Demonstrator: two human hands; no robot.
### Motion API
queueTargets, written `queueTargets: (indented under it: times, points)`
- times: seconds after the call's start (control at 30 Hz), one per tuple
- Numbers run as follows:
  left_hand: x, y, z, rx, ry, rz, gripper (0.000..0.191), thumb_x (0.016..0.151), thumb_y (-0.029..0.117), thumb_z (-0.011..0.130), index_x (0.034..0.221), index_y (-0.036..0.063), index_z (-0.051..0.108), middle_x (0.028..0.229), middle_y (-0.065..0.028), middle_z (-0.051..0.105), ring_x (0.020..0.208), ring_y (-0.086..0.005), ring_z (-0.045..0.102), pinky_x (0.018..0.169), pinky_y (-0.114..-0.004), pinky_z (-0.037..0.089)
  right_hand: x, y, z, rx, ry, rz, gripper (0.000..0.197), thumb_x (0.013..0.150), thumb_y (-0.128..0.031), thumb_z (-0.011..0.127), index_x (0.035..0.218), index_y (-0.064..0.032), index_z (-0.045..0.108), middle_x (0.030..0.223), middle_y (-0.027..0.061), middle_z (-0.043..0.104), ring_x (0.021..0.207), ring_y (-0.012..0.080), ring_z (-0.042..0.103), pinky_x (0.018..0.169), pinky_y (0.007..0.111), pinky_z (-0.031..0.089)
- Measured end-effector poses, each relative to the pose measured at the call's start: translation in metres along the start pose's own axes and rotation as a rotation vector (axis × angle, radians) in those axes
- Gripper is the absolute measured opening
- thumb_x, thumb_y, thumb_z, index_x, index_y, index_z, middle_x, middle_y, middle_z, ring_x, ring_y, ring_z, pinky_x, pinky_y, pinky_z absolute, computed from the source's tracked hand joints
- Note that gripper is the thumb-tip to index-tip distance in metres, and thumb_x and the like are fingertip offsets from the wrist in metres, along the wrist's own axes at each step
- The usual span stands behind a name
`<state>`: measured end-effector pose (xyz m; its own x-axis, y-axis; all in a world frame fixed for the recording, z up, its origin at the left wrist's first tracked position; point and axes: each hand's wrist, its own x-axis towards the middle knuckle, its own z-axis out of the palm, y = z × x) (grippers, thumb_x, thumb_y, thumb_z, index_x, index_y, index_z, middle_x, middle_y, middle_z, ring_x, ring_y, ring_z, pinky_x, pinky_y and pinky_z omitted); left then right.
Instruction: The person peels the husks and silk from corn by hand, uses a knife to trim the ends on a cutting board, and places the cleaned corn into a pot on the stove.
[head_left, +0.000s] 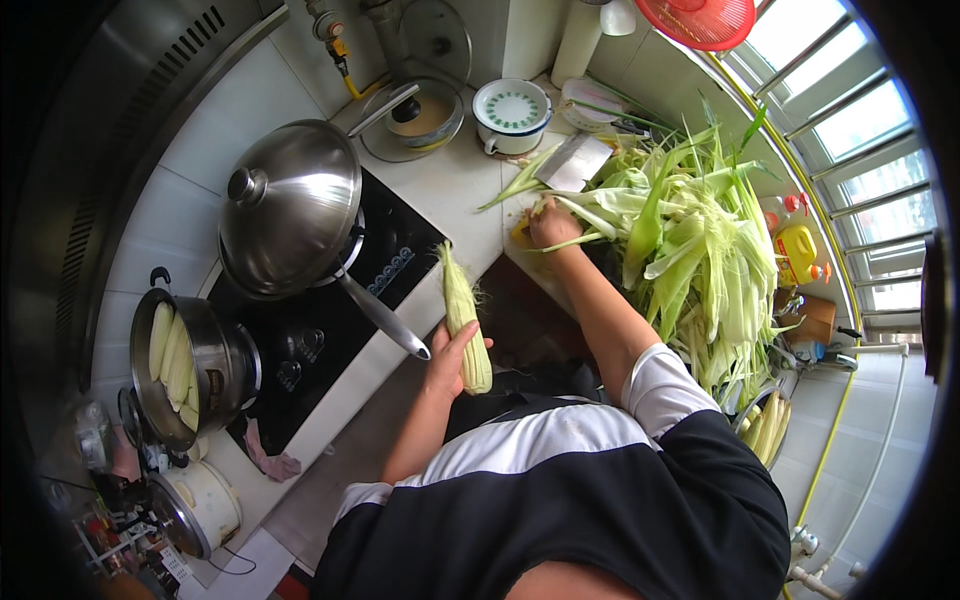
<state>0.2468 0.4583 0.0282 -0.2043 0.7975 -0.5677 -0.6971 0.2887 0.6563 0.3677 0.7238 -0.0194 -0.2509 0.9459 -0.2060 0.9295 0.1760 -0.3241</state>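
Observation:
An ear of corn (465, 330), wrapped in thin pale green husk with silk at its tip, is held upright in my left hand (448, 360). My right hand (553, 223) reaches to the counter at the left edge of a big heap of corn husks (697, 240). Its fingers are bent down by some husk strips and a small yellow thing, and what they grip is hidden. Just beyond that hand lies a cleaver's broad metal blade (574, 161). Several ears of corn stand in a steel pot (214, 375) on the far left.
A lidded wok (292, 210) sits on the black gas hob (397, 262), its handle jutting towards me. Behind are a glass-lidded bowl (424, 120) and an enamel pot (511, 116). More corn lies in a basin (769, 431) at right. A rice cooker (196, 506) stands lower left.

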Motion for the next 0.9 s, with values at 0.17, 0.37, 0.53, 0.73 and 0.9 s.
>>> queueTargets:
  times: [0.17,0.37,0.53,0.73,0.9]
  points:
    - [0.002,0.006,-0.005,0.096,-0.034,0.008,0.045,0.081,0.016,0.070,0.117,0.0045,0.046,0.095,-0.0055,0.056,0.081,-0.0175,0.063,0.065,-0.029,0.053,0.006,-0.018,-0.011,-0.064,-0.018,0.137,0.093,0.076,-0.045,0.062,0.148,-0.0132,0.012,0.098,0.0197,0.065,0.088,0.0301,0.064,0.073,0.040,0.052]
    - [0.012,0.002,-0.003,0.112,-0.160,0.095,0.048,0.083,0.017,0.069,0.121,0.0029,0.044,0.098,-0.0084,0.059,0.084,-0.0190,0.063,0.070,-0.030,0.053,0.019,0.025,0.009,0.416,0.112,0.229,0.034,0.072,-0.033,0.068,0.076,0.0012,0.065,0.069,0.0130,0.067,0.060,0.0217,0.066,0.056,0.033,0.053]
    - [0.019,0.006,-0.007,0.050,-0.248,-0.019,0.047,0.087,0.023,0.062,0.126,0.0036,0.043,0.108,-0.0138,0.060,0.088,-0.0205,0.063,0.072,-0.031,0.053,-0.020,0.007,-0.053,1.405,-0.261,0.414,0.011,0.073,-0.015,0.058,0.076,-0.0063,0.052,0.058,0.0054,0.050,0.043,0.0189,0.051,0.037,0.029,0.038]
    - [0.044,0.007,0.006,0.271,-0.275,-0.028,0.052,0.076,0.013,0.075,0.120,0.0035,0.047,0.094,-0.0051,0.058,0.082,-0.0164,0.062,0.071,-0.028,0.051,-0.074,0.017,-0.091,1.536,-0.271,0.381,0.010,0.077,-0.003,0.054,0.087,-0.0006,0.052,0.075,0.0095,0.060,0.055,0.0152,0.055,0.044,0.026,0.042]
    - [0.089,-0.010,0.010,0.389,-0.322,0.215,0.071,0.077,0.015,0.075,0.136,-0.0016,0.037,0.100,-0.0091,0.060,0.088,-0.0147,0.058,0.080,-0.029,0.048,-0.127,0.035,-0.110,1.228,-0.275,0.216,0.030,0.079,-0.005,0.059,0.105,-0.0018,0.044,0.067,0.0050,0.056,0.048,0.0103,0.049,0.041,0.023,0.038]
